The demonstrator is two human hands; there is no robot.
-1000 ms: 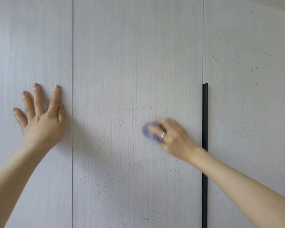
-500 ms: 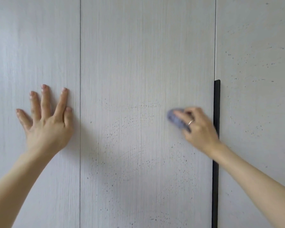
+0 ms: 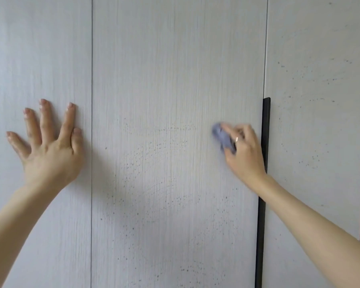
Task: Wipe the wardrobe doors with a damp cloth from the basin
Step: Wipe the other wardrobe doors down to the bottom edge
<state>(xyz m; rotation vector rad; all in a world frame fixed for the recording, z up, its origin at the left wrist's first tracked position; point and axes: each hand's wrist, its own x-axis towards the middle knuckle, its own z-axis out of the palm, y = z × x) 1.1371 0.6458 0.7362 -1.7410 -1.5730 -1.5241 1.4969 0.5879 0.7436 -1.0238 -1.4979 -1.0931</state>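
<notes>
Speckled wardrobe door (image 3: pixel 175 80): black handle strip (image 3: pixel 265 125) beside cloth (image 3: pixel 222 138).

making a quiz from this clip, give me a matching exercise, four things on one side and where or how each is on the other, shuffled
Things:
1. left hand
2. right hand
3. cloth
4. black handle strip

States:
A. bunched, bluish, on the middle door
B. fingers spread flat on the left door
C. runs down the middle door's right edge
D. grips the cloth, wears a ring

Pairs: 1-B, 2-D, 3-A, 4-C
</notes>
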